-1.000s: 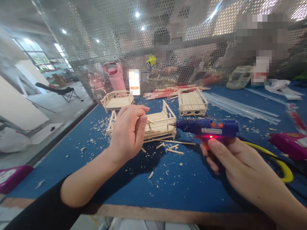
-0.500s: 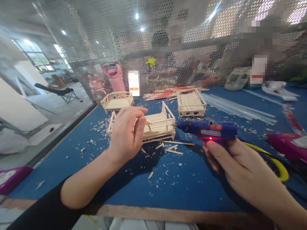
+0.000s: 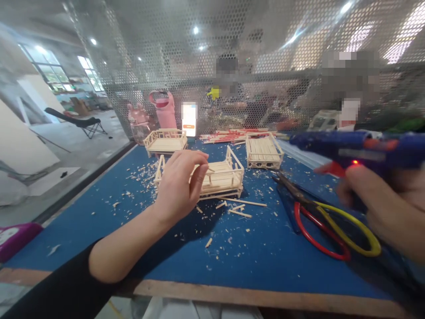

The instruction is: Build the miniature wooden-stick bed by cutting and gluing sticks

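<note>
My left hand [image 3: 181,181] pinches a short wooden stick [image 3: 211,170] over a small bed-shaped model made of sticks [image 3: 229,177], hiding the model's left part. My right hand [image 3: 381,204] grips a blue hot glue gun [image 3: 341,148], blurred by motion, its red light lit and its nozzle pointing left. Below the gun lie scissors [image 3: 299,195] with one red and one yellow handle loop. Cut stick pieces [image 3: 241,213] lie in front of the model.
Two more stick models stand behind, one at the left [image 3: 166,142] and one at the right [image 3: 264,150]. Red-tipped sticks [image 3: 229,136], a lit phone [image 3: 189,122] and a pink bottle [image 3: 165,110] line the back. Perforated metal mesh [image 3: 186,62] rises behind the blue table [image 3: 186,266].
My right hand has drawn the glue gun away from the model, rightward and up, uncovering the scissors. My left hand stays at the model, and the view has shifted slightly.
</note>
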Action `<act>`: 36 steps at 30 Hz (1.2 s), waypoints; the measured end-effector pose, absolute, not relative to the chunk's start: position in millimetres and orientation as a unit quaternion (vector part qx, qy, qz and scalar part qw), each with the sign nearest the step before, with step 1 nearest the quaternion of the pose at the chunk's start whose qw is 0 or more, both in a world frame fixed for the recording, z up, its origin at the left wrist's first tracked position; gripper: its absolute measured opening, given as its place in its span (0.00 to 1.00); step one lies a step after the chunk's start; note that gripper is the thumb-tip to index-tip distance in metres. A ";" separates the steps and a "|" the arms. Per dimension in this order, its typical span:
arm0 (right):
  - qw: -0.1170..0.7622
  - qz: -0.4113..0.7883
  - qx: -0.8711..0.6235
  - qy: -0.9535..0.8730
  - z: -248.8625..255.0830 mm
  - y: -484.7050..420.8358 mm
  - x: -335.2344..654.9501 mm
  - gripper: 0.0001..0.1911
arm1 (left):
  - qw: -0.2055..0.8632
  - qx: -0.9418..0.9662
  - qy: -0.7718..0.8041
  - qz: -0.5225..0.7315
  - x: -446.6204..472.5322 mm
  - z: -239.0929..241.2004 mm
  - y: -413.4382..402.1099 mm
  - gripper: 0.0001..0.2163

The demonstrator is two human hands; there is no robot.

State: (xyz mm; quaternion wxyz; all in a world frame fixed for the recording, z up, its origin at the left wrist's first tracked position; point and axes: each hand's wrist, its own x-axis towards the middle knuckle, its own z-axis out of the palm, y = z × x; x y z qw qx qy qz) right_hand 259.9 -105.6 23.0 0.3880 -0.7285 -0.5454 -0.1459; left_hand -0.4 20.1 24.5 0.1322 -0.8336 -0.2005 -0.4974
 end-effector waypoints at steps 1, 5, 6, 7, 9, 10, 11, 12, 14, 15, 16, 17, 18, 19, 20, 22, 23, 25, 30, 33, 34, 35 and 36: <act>0.380 -0.151 -0.737 -0.539 32.3 -93.5 262.5 0.19 | 0.136 -0.836 -0.193 -0.495 -0.2 24.2 20.6 0.03; 0.302 -0.146 -0.731 -0.594 60.4 -41.9 272.7 0.25 | 0.153 -0.839 -0.163 -0.496 0.0 21.4 21.4 0.03; 0.285 -0.133 -0.722 -0.616 63.0 -33.3 274.4 0.24 | 0.158 -0.838 -0.158 -0.498 -0.3 20.4 21.2 0.03; 0.277 -0.119 -0.713 -0.633 63.8 -28.2 275.2 0.23 | 0.160 -0.837 -0.153 -0.500 -0.6 19.4 20.7 0.03; 0.303 -0.094 -0.693 -0.648 61.2 -29.2 273.5 0.19 | 0.161 -0.837 -0.142 -0.503 -1.2 17.5 19.2 0.03; 0.333 -0.069 -0.683 -0.647 58.6 -35.0 271.0 0.17 | 0.161 -0.839 -0.135 -0.503 -1.5 16.9 18.4 0.03; 0.370 -0.033 -0.669 -0.644 55.8 -43.4 267.7 0.16 | 0.162 -0.839 -0.128 -0.503 -1.8 16.5 17.7 0.03; 0.409 0.013 -0.653 -0.637 52.9 -53.5 263.7 0.15 | 0.165 -0.839 -0.124 -0.504 -2.0 16.2 17.1 0.04; 0.472 0.112 -0.618 -0.618 47.7 -74.3 255.5 0.14 | 0.171 -0.833 -0.128 -0.510 -2.1 16.2 17.1 0.04; 0.487 0.151 -0.608 -0.608 45.1 -83.2 252.1 0.14 | 0.173 -0.829 -0.133 -0.515 -2.2 16.2 17.5 0.03; 0.493 0.173 -0.603 -0.603 42.2 -90.4 249.6 0.15 | 0.174 -0.824 -0.137 -0.522 -2.2 16.1 18.3 0.03; 0.491 0.181 -0.604 -0.601 38.9 -95.5 247.9 0.15 | 0.173 -0.819 -0.141 -0.528 -2.1 15.8 19.3 0.03; 0.479 0.179 -0.609 -0.606 35.1 -98.5 247.1 0.16 | 0.173 -0.816 -0.142 -0.534 -2.1 15.5 20.4 0.03; 0.466 0.172 -0.612 -0.615 30.9 -99.9 247.0 0.17 | 0.173 -0.813 -0.142 -0.537 -2.0 15.0 21.6 0.03; 0.449 0.165 -0.616 -0.626 26.5 -99.9 247.3 0.18 | 0.173 -0.812 -0.141 -0.539 -1.9 14.4 22.6 0.03; 0.417 0.153 -0.621 -0.645 18.6 -97.8 247.9 0.18 | 0.173 -0.814 -0.140 -0.537 -1.6 13.2 24.1 0.03; 0.407 0.144 -0.623 -0.652 15.6 -96.4 247.7 0.18 | 0.173 -0.816 -0.140 -0.534 -1.5 12.7 24.5 0.03; 0.399 0.110 -0.627 -0.659 12.2 -93.9 246.0 0.18 | 0.171 -0.821 -0.142 -0.527 -1.5 12.0 24.5 0.03; 0.398 0.066 -0.618 -0.675 9.9 -88.3 241.9 0.17 | 0.174 -0.824 -0.148 -0.518 -2.1 12.9 23.0 0.03; 0.390 0.081 -0.617 -0.679 6.6 -86.2 243.4 0.19 | 0.173 -0.827 -0.152 -0.513 -2.4 13.8 22.6 0.03; 0.390 0.082 -0.616 -0.680 5.5 -86.3 244.0 0.19 | 0.173 -0.827 -0.154 -0.512 -2.4 13.9 22.6 0.03; 0.391 0.080 -0.614 -0.681 4.8 -86.6 244.5 0.19 | 0.172 -0.827 -0.154 -0.512 -2.4 13.9 22.7 0.03; 0.393 0.075 -0.611 -0.683 4.3 -87.2 244.6 0.19 | 0.172 -0.827 -0.153 -0.512 -2.3 13.8 22.9 0.03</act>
